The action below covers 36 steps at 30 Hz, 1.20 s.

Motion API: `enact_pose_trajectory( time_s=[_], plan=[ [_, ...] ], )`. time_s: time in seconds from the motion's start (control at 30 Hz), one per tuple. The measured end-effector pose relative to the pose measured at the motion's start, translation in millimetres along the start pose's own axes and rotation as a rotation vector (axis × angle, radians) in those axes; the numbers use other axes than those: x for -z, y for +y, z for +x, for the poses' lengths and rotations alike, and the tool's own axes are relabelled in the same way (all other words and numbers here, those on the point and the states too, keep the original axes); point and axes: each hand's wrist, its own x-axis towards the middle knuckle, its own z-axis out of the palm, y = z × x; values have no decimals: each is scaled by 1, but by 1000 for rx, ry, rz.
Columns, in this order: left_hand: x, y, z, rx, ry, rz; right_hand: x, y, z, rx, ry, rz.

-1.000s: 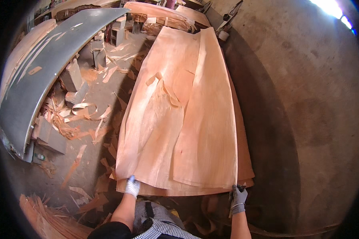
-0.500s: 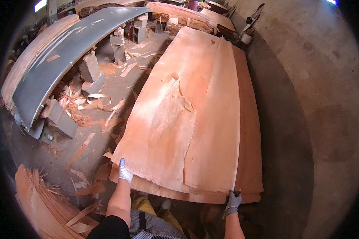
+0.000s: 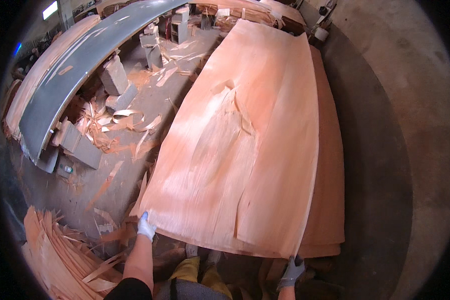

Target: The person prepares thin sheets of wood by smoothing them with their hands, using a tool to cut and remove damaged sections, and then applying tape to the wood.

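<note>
A large reddish wood veneer sheet [image 3: 280,150] stretches away from me, split along its length and with a torn, lifted flap near its middle. My left hand [image 3: 146,227], in a light glove, is closed on the sheet's near left corner. At the near right corner my right hand [image 3: 291,273], in a grey glove, grips the same sheet; its fingers are partly hidden beneath the edge. Under it and showing along the right side lies a stack of veneer [image 3: 330,200]. The held sheet's near edge hangs over the front of the stack.
To the left, a long dark panel [image 3: 75,75] rests on concrete blocks [image 3: 113,75]. Veneer scraps [image 3: 100,127] litter the floor beneath it. A heap of veneer strips [image 3: 55,255] lies at the near left. Further veneer stacks [image 3: 250,15] stand at the back.
Both hands have come nearer to me with the sheet, whose near edge now covers more of the stack's front. The sheet has shifted over the stack and its near edge looks raised.
</note>
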Motion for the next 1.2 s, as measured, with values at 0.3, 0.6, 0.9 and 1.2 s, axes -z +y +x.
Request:
enact_pose_trajectory(
  time_s=[0.3,0.6,0.9,1.2],
  plan=[
    [-59,-11,47,56,-51,-60,-55,-48,51,-209,-39,118],
    [-42,-16,62,58,-86,-51,-61,-25,66,-183,6,115],
    [-40,-54,39,109,-68,48,-48,21,98,-346,-307,-111],
    [-42,-51,52,27,83,150,-27,144,162,-230,-304,-225]
  ],
)
